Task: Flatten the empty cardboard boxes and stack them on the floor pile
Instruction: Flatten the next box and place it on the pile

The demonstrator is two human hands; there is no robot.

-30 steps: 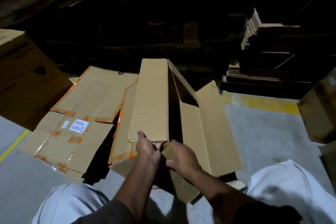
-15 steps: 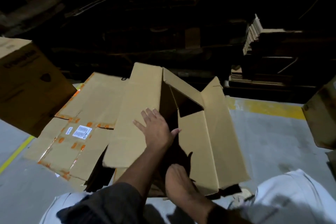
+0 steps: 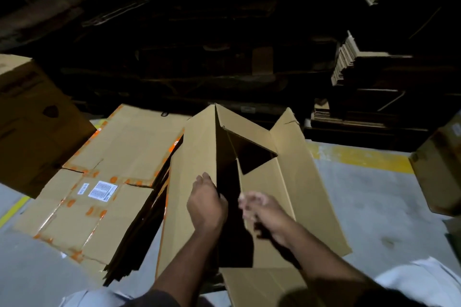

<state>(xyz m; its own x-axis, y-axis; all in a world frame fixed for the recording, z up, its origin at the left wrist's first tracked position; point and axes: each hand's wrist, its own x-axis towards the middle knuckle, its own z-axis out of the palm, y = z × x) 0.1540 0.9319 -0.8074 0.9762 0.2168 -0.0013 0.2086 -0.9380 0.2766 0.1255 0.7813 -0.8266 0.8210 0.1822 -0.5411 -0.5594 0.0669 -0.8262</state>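
The box (image 3: 197,182) is standing half-open on the floor (image 3: 374,207), in front of the person's knees, its left panel sloping up to a ridge and its dark inside gaping between the two hands. Its right panel is lying flatter, spreading toward the yellow line (image 3: 361,157) on the floor, and a loose flap (image 3: 264,286) is sticking out at the near end.

The left hand (image 3: 205,203) is gripping the inner edge of the left panel, fingers curling over it into the dark opening. The right hand (image 3: 264,209) is hovering at the edge of the right panel with its fingers bent; it is blurred, so I cannot tell whether it is grasping the cardboard or only touching it.

The pile (image 3: 107,182) of flattened boxes is lying on the floor just left of the box, touching or slightly tucking under its left panel. Its top sheet is carrying orange tape and a white label (image 3: 102,189).

A closed carton (image 3: 32,119) is sitting at the left edge of the view, overlapping the pile's far left corner. Another carton (image 3: 439,169) is standing at the right edge. Stacks (image 3: 361,67) of folded cardboard are resting in the dark beyond the yellow line.
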